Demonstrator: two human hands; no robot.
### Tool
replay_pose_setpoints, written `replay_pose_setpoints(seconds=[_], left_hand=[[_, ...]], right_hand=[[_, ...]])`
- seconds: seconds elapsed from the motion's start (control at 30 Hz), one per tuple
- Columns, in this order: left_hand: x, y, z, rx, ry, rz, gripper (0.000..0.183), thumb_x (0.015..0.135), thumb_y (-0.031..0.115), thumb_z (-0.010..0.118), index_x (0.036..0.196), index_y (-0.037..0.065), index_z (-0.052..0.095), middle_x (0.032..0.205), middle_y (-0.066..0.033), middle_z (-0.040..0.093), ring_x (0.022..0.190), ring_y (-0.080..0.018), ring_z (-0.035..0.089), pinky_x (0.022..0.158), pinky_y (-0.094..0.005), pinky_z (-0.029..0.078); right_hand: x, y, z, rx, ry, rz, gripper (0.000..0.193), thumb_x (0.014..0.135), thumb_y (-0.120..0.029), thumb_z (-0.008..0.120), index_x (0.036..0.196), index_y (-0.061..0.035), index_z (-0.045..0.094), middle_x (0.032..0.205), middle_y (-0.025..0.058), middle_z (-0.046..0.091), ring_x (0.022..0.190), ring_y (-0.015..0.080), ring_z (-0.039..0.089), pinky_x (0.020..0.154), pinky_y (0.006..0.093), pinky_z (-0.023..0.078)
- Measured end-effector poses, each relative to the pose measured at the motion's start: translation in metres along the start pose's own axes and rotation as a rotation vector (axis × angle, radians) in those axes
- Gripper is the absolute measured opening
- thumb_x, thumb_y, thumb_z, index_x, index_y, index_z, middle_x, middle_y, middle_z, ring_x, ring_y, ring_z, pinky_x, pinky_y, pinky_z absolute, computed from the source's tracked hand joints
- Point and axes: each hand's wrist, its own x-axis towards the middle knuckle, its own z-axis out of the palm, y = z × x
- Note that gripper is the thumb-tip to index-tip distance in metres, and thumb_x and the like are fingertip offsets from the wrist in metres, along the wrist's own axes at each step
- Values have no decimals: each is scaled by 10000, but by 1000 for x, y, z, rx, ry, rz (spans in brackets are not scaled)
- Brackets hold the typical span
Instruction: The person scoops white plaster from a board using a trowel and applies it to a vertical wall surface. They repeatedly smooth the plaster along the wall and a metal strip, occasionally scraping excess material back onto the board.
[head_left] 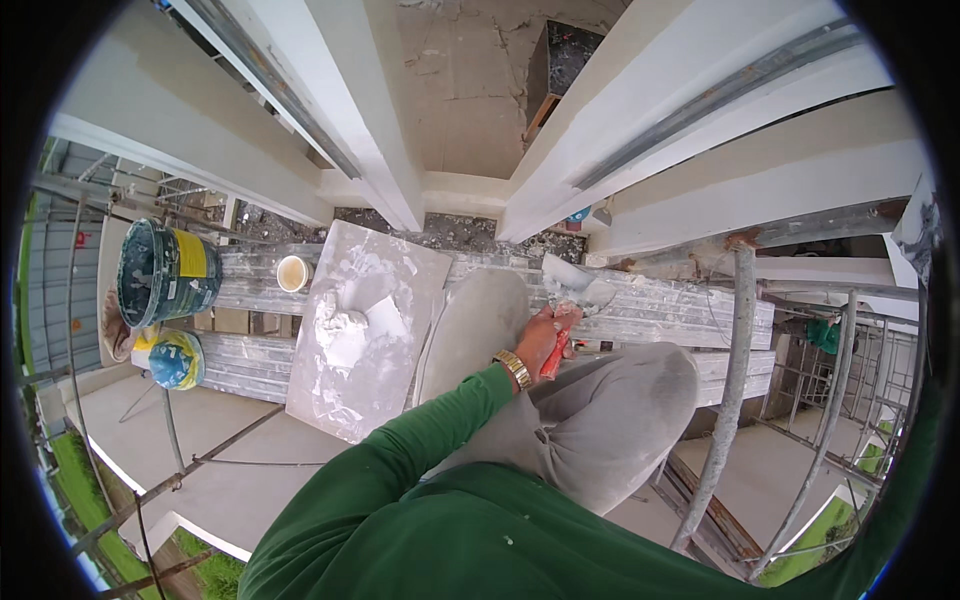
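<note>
My left hand, with a gold watch at its wrist, reaches across my lap from a green sleeve. Its fingers are closed round the red handle of a putty knife, whose wide blade is smeared with white plaster. The blade is just past my knees, above the planks. A flat board lies to the left of my knee, with white plaster heaped on it. My right sleeve runs dimly up the right rim, and the right hand does not show. A plaster-smeared grey object stands at that rim.
I sit on metal scaffold planks. At the left stand a dark bucket, a blue-and-yellow bucket and a white cup. A scaffold pole rises on the right. White wall beams fill the far side.
</note>
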Motion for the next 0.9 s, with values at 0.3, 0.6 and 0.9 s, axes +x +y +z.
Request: replay_pose_setpoints(seconds=[0.3, 0.6, 0.9], left_hand=[[29, 25, 43, 96, -286, 21, 359, 902, 290, 606, 1116, 53, 443, 842, -44, 535, 423, -139, 510, 402, -323, 497], [-75, 68, 5, -204, 116, 231, 424, 883, 138, 593, 1242, 31, 394, 807, -54, 550, 463, -131, 546, 367, -273, 484], [-153, 63, -65, -528, 304, 845, 448, 924, 52, 522, 1327, 84, 329, 839, -51, 566, 461, -114, 528, 474, -294, 499]], right_hand=[[85, -70, 36, -219, -224, -221, 414, 841, 17, 517, 1255, 28, 514, 1013, 152, 609, 763, 193, 589, 752, 290, 488], [254, -190, 169, -336, -501, -473, 406, 801, 14, 548, 1207, 26, 541, 887, 143, 620, 699, 187, 560, 731, 294, 472], [314, -207, 442, 6, -884, -768, 337, 753, -48, 612, 1087, -4, 622, 959, 112, 648, 926, 236, 559, 849, 379, 458]])
